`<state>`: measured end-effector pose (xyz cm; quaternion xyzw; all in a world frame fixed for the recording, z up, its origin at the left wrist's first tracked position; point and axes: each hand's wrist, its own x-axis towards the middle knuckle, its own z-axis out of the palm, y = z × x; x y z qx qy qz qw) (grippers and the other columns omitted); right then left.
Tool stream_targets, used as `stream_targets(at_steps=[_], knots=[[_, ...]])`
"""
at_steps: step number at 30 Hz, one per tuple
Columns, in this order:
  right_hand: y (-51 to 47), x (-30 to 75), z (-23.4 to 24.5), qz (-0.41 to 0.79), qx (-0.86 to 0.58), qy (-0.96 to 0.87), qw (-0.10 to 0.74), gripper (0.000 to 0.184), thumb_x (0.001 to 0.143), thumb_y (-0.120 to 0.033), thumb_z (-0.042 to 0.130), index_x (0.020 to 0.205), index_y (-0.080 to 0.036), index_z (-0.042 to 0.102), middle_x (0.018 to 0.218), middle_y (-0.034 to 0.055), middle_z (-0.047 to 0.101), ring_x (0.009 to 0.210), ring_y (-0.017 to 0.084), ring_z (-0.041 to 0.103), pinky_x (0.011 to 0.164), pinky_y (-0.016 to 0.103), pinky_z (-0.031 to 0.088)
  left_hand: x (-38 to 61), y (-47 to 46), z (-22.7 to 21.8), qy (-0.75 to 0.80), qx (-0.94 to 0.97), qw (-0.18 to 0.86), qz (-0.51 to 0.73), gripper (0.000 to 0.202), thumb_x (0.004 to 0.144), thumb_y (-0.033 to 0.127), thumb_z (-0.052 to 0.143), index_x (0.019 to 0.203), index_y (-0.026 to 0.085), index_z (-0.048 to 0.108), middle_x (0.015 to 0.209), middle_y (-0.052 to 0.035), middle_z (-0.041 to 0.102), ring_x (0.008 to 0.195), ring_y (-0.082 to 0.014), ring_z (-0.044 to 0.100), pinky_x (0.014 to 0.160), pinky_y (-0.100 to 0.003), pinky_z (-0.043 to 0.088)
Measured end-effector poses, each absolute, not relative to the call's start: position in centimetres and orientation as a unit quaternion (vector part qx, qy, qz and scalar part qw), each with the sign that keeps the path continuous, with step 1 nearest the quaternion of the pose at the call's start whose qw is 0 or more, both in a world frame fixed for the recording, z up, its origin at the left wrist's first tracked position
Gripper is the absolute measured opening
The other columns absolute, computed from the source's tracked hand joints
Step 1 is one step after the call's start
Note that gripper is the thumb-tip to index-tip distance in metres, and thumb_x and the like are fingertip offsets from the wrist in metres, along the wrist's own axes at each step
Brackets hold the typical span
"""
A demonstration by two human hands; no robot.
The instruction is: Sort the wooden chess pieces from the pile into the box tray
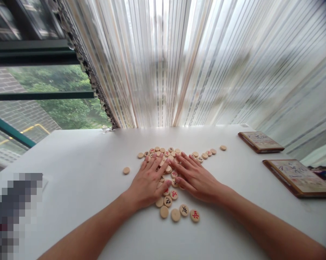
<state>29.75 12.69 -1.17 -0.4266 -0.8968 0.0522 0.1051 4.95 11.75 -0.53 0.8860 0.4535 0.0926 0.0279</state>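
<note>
Round wooden Chinese chess pieces lie heaped on a white table [79, 187], some with red or black characters up, others blank side up. My left hand [149, 180] rests palm down over the left part of the heap, fingers stretched forward. Over its right part lies my right hand [197, 178], flat with the fingers spread. Between the hands several pieces show, among them a red-marked piece [174, 195]. Closer to me are a blank piece [175, 215], a black-marked piece [184, 210] and another red-marked piece [194, 216]. Both palms hide what is beneath them.
One stray piece [126, 170] sits left of the heap, another loose piece [223, 148] far right. Two flat boxes [260, 141] with brown edges lie along the right side. A striped curtain [163, 65] hangs behind the table. A pixelated patch [14, 213] covers the lower left.
</note>
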Motion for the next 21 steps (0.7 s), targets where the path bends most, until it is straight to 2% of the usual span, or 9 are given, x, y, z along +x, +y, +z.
stream_targets(at_steps=[4, 8, 13, 17, 21], knots=[[13.2, 30.2, -1.8, 0.035, -0.488, -0.865, 0.111, 0.072, 0.111, -0.061, 0.034, 0.17, -0.02, 0.033, 0.177, 0.0159, 0.026, 0.166, 0.038, 0.014, 0.132, 0.063, 0.016, 4.6, 12.2, -1.0, 0.499, 0.859, 0.01, 0.114, 0.066, 0.108, 0.051, 0.043, 0.168, 0.022, 0.037, 0.176, -0.014, 0.032, 0.164, -0.0374, 0.027, 0.132, -0.062, 0.021], [13.8, 30.6, -2.5, 0.036, -0.54, -0.831, 0.132, 0.073, 0.109, -0.065, 0.034, 0.169, -0.025, 0.035, 0.177, 0.0151, 0.029, 0.166, 0.039, 0.013, 0.131, 0.066, 0.013, 4.0, 13.0, -1.6, 0.558, 0.82, -0.006, 0.129, 0.066, 0.109, 0.05, 0.039, 0.166, 0.015, 0.04, 0.173, -0.0173, 0.037, 0.162, -0.0384, 0.031, 0.131, -0.062, 0.025], [14.3, 30.9, -2.5, 0.045, -0.56, -0.814, 0.15, 0.073, 0.11, -0.063, 0.031, 0.167, -0.017, 0.04, 0.173, 0.0228, 0.034, 0.164, 0.044, 0.02, 0.127, 0.071, 0.019, 4.1, 13.3, -1.9, 0.565, 0.814, -0.029, 0.133, 0.074, 0.108, 0.052, 0.037, 0.163, 0.002, 0.039, 0.173, -0.0221, 0.036, 0.162, -0.0376, 0.03, 0.132, -0.057, 0.026], [13.8, 30.8, -1.3, 0.054, -0.509, -0.843, 0.166, 0.065, 0.111, -0.056, 0.036, 0.167, -0.023, 0.04, 0.174, 0.0167, 0.035, 0.164, 0.036, 0.025, 0.13, 0.062, 0.024, 4.3, 13.1, -1.7, 0.593, 0.79, -0.076, 0.137, 0.076, 0.107, 0.053, 0.038, 0.157, -0.004, 0.047, 0.168, -0.0275, 0.042, 0.161, -0.0393, 0.033, 0.133, -0.056, 0.025], [12.8, 30.2, -0.3, 0.071, -0.41, -0.897, 0.147, 0.063, 0.11, -0.051, 0.042, 0.167, -0.025, 0.04, 0.177, 0.0118, 0.03, 0.165, 0.035, 0.022, 0.131, 0.061, 0.021, 4.3, 12.6, -1.4, 0.621, 0.767, -0.112, 0.116, 0.082, 0.105, 0.057, 0.037, 0.153, -0.009, 0.05, 0.164, -0.0319, 0.044, 0.161, -0.044, 0.031, 0.133, -0.061, 0.019]])
